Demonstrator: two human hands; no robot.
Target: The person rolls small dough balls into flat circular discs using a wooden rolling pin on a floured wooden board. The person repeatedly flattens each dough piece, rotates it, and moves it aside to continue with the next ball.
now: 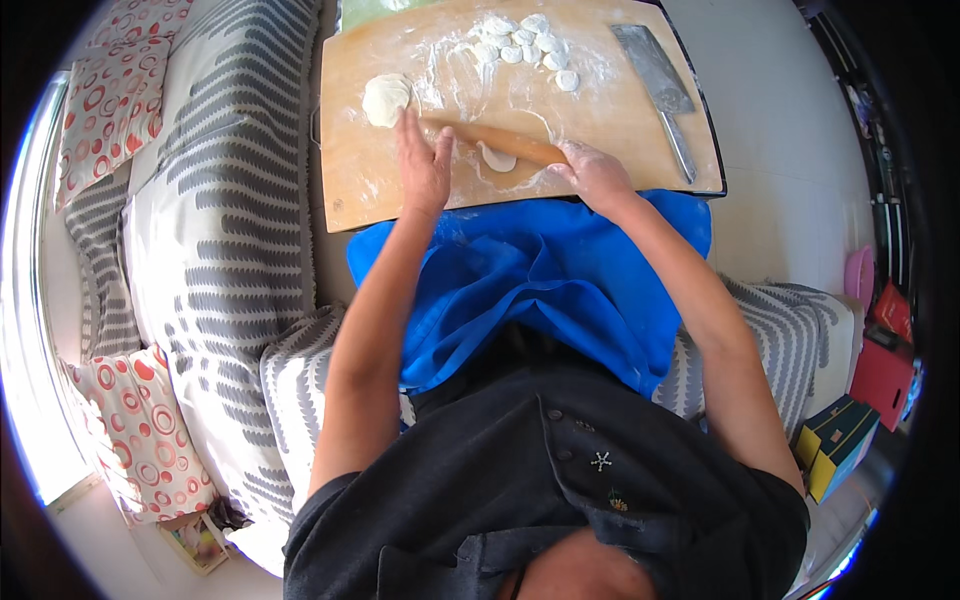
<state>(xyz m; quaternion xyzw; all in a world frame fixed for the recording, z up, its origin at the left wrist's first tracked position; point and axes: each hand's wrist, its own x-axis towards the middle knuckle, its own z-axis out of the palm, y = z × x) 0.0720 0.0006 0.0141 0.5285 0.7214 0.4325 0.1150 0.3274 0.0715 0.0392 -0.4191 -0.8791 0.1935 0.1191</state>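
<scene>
My right hand (596, 174) is closed around the right end of a wooden rolling pin (517, 142). The pin slants across a floured wooden board (360, 172), over a small flattened piece of dough (498, 159) that shows below it. My left hand (424, 166) is at the pin's left end, fingers stretched out and thumb apart. Its fingertips reach the lower edge of a pile of thin round dough wrappers (387, 99). Whether the left hand presses on the pin is unclear. Several small floured dough pieces (525, 39) lie at the board's far side.
A cleaver (660, 82) lies along the board's right side, handle towards me. Blue cloth (525, 255) covers my lap against the near edge. A sofa with a striped cover (247, 150) stands close on the left. Tiled floor (772, 150) extends to the right.
</scene>
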